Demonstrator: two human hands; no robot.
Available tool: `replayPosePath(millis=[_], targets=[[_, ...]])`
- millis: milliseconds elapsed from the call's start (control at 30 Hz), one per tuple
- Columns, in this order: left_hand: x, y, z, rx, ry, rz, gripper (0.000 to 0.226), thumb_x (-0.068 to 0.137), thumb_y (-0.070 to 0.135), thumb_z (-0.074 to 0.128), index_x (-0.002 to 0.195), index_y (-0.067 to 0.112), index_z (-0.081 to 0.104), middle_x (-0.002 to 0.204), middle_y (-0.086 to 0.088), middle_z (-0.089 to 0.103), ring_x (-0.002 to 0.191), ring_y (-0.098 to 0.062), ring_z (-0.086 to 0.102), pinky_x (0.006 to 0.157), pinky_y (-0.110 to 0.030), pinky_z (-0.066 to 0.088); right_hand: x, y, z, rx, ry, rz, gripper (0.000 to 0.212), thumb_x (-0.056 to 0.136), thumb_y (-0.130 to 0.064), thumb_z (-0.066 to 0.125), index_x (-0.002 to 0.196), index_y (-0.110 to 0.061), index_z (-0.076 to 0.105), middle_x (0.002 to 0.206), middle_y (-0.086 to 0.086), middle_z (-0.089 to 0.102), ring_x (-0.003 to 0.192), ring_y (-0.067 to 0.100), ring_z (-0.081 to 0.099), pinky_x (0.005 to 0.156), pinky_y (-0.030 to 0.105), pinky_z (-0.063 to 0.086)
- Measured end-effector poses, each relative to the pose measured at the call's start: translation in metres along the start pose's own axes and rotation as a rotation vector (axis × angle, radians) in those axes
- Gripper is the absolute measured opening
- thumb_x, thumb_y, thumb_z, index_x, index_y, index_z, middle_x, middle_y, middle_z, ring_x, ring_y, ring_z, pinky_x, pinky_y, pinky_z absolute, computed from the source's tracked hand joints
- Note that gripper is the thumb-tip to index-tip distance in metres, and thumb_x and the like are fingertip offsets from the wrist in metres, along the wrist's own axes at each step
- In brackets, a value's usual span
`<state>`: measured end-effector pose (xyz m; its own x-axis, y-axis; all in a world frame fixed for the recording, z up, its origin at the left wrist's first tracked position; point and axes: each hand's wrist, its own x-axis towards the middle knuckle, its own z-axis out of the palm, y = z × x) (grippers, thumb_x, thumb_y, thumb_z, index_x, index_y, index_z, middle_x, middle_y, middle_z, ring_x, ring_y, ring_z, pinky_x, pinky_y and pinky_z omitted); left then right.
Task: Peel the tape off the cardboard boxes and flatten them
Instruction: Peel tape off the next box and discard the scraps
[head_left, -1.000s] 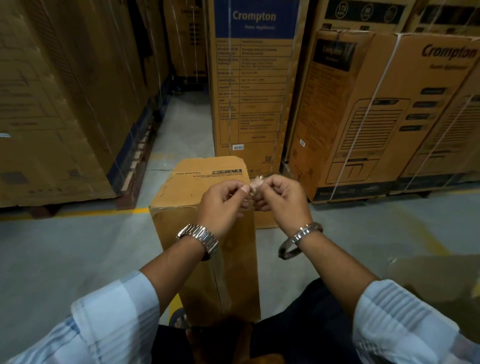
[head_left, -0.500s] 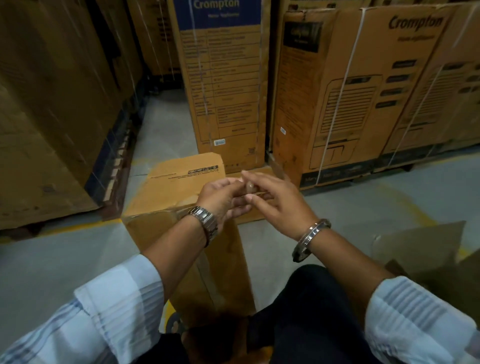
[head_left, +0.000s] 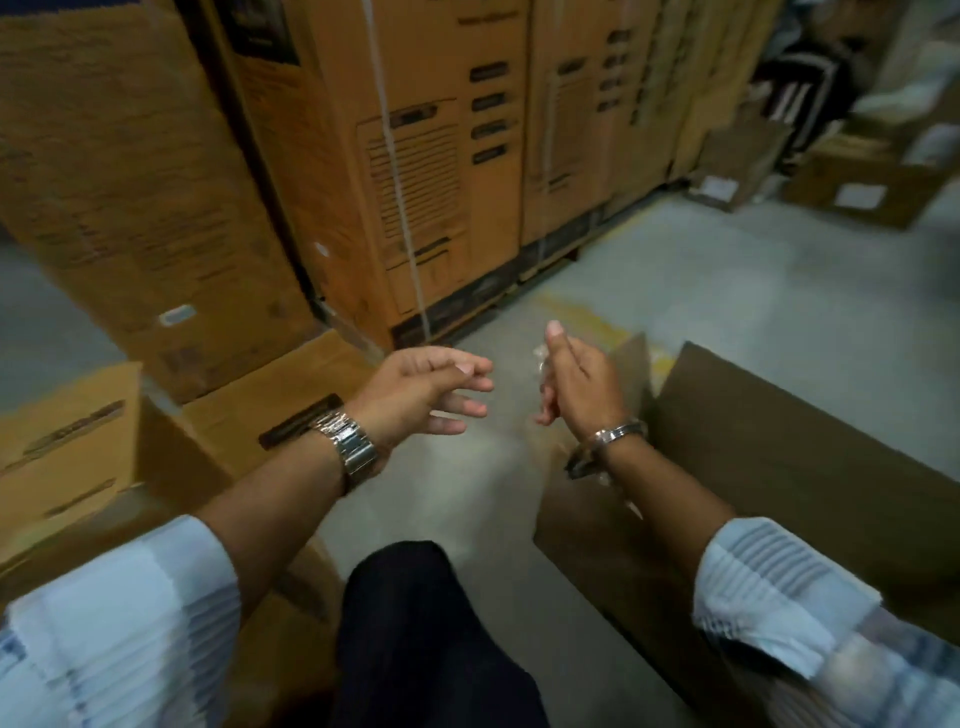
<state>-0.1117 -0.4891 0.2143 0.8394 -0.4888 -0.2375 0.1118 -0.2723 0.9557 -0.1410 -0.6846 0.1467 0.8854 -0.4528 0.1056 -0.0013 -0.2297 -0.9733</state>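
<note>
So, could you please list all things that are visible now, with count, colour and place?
large printed cartons: several, tan with black print, stacked along the back
small cartons: two, tan, low left
open box: one, dark brown, on floor at right
labelled boxes: at least two, brown, far right
floor: grey, yellow line
tape wad: one, clear, at right hand's fingers
watch: one, silver, left wrist
bangle: one, silver, right wrist
sleeves: two, pale striped, bottom corners
trousers: dark, bottom centre
left hand: open, empty, centre
right hand: holds tape wad, by open box's left edge
</note>
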Motion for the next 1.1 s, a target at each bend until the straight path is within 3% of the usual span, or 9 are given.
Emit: replayPosePath(millis=[133,267,367,467,567,667,833,933,1100], targets=[[0.046,0.006,0.079,0.078,-0.183,-0.024,0.024,0.102,0.021,0.055,0.119,0.01,0.069,0.113,-0.006,0.076,0.095,-0.023,0.072,0.075,-0.028,0.055,0.011,0.055,-0.098,0.052,0.073,0.239,0.023,0.106,-0.013,0.043,0.11,-0.001,0.062,0.089,0.015,0.065,0.047,0.016,0.063,0.044,0.027,0.051],[0.074,0.004,0.147,0.092,-0.342,-0.066,0.019,0.102,0.019,0.056,0.114,0.015,0.07,0.113,-0.006,0.076,0.096,-0.022,0.071,0.074,-0.027,0.056,-0.003,0.099,-0.193,0.023,0.222,0.393,0.039,0.088,0.018,0.049,0.108,-0.01,0.066,0.11,0.012,0.066,0.077,0.013,0.064,0.052,0.017,0.055],[0.082,-0.001,0.182,0.133,-0.423,-0.079,0.018,0.101,0.02,0.057,0.114,0.017,0.07,0.112,-0.002,0.076,0.097,-0.02,0.073,0.083,-0.033,0.057,-0.022,0.12,-0.245,-0.003,0.342,0.441,0.042,0.081,0.016,0.056,0.106,-0.012,0.074,0.104,0.007,0.074,0.068,0.0,0.062,0.052,0.009,0.045],[0.086,-0.006,0.202,0.16,-0.45,-0.098,0.019,0.1,0.018,0.058,0.115,0.015,0.07,0.111,-0.003,0.077,0.1,-0.024,0.072,0.091,-0.039,0.055,-0.037,0.141,-0.275,0.035,0.447,0.446,0.026,0.084,0.005,0.067,0.105,-0.007,0.075,0.091,0.003,0.074,0.059,-0.006,0.062,0.053,0.007,0.044],[0.088,-0.013,0.21,0.18,-0.462,-0.112,0.018,0.1,0.017,0.058,0.114,0.015,0.07,0.109,-0.003,0.077,0.098,-0.023,0.073,0.09,-0.039,0.056,-0.044,0.161,-0.29,-0.014,0.531,0.422,0.009,0.085,-0.005,0.074,0.088,-0.013,0.076,0.077,-0.004,0.072,0.062,-0.003,0.061,0.063,0.015,0.048],[0.089,-0.016,0.21,0.191,-0.462,-0.119,0.018,0.1,0.017,0.058,0.113,0.016,0.07,0.109,-0.003,0.077,0.095,-0.021,0.073,0.088,-0.036,0.057,-0.044,0.179,-0.297,-0.05,0.588,0.426,0.019,0.094,-0.004,0.063,0.084,-0.018,0.072,0.069,-0.008,0.073,0.063,0.005,0.066,0.066,0.022,0.052],[0.09,-0.017,0.204,0.182,-0.464,-0.108,0.018,0.1,0.017,0.058,0.113,0.017,0.07,0.106,-0.001,0.078,0.087,-0.015,0.074,0.087,-0.036,0.057,-0.043,0.186,-0.297,-0.131,0.576,0.433,0.027,0.097,0.0,0.051,0.115,-0.007,0.07,0.103,0.007,0.073,0.093,0.014,0.068,0.081,0.02,0.053],[0.089,-0.016,0.199,0.177,-0.46,-0.097,0.018,0.1,0.017,0.058,0.113,0.018,0.07,0.106,-0.001,0.078,0.09,-0.016,0.075,0.087,-0.037,0.057,-0.044,0.179,-0.295,-0.15,0.592,0.398,0.038,0.087,0.014,0.051,0.102,-0.011,0.075,0.099,0.004,0.073,0.095,0.015,0.068,0.079,0.015,0.054],[0.083,-0.016,0.191,0.163,-0.448,-0.09,0.019,0.1,0.017,0.057,0.114,0.016,0.07,0.109,-0.003,0.077,0.092,-0.018,0.073,0.087,-0.035,0.056,-0.041,0.167,-0.294,-0.148,0.645,0.358,0.034,0.079,0.017,0.064,0.075,-0.016,0.07,0.074,-0.002,0.069,0.068,0.009,0.064,0.07,0.023,0.055]])
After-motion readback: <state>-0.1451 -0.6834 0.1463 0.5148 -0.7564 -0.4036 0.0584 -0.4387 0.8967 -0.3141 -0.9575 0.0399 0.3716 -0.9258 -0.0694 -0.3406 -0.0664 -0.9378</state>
